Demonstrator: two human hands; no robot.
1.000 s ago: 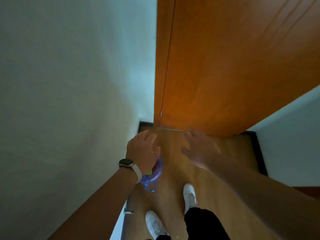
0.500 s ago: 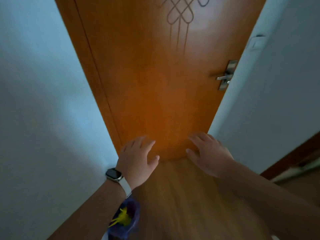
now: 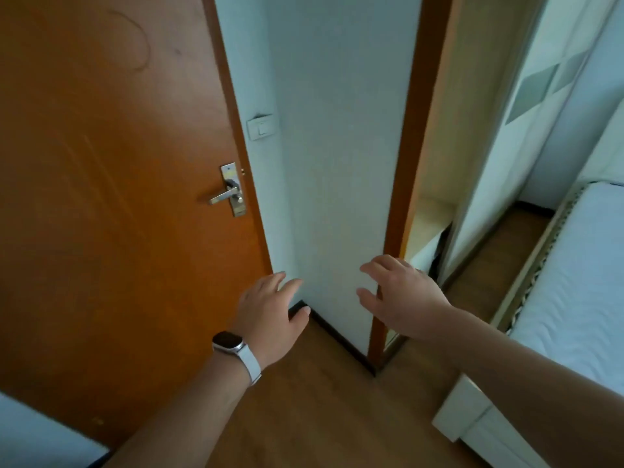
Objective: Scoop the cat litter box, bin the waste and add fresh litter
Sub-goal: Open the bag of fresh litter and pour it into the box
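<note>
No litter box, scoop or litter shows in this view. My left hand (image 3: pixel 270 312), with a white-strapped watch on the wrist, is held out in front of me, palm down, fingers spread and holding nothing. My right hand (image 3: pixel 398 295) hovers beside it, also open and holding nothing. Both hands float above a wooden floor (image 3: pixel 304 400), in front of a white wall corner. The purple bag seen earlier is out of sight.
An orange wooden door (image 3: pixel 118 197) with a metal lever handle (image 3: pixel 226 194) stands on the left. A light switch (image 3: pixel 262 127) sits on the white wall. A doorway with a wooden frame (image 3: pixel 401 197) lies ahead on the right. A white bed (image 3: pixel 567 298) fills the right side.
The view has swung right and upward: the door slid to the left, and the wall corner, doorway and bed came into sight. The purple bag under my left hand dropped out of view.
</note>
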